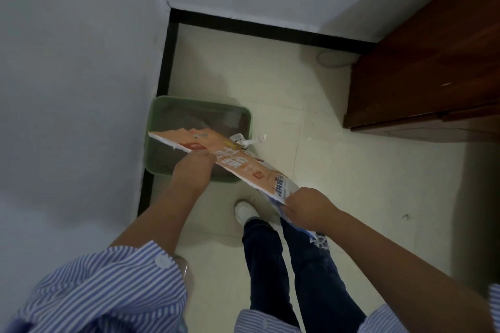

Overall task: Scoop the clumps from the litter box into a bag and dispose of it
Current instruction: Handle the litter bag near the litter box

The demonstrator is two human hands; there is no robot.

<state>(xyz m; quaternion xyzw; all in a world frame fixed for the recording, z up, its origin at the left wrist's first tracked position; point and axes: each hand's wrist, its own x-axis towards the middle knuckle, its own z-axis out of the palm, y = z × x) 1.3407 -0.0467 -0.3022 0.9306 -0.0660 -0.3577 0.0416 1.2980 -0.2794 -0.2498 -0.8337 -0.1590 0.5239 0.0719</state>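
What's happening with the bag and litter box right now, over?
Left hand and right hand both grip the orange bag, stretched over the green litter box. White scoop on its rim. Nothing blocking.

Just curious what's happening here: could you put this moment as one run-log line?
stage: bag held over litter box | left hand: pinches bag | right hand: grips bag end | litter box: on floor | scoop: on rim

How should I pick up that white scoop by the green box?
Take the white scoop by its handle, the end poking out over the right rim of the green litter box toward the floor. Come from the right, probably: the orange bag held by both hands covers its other end.
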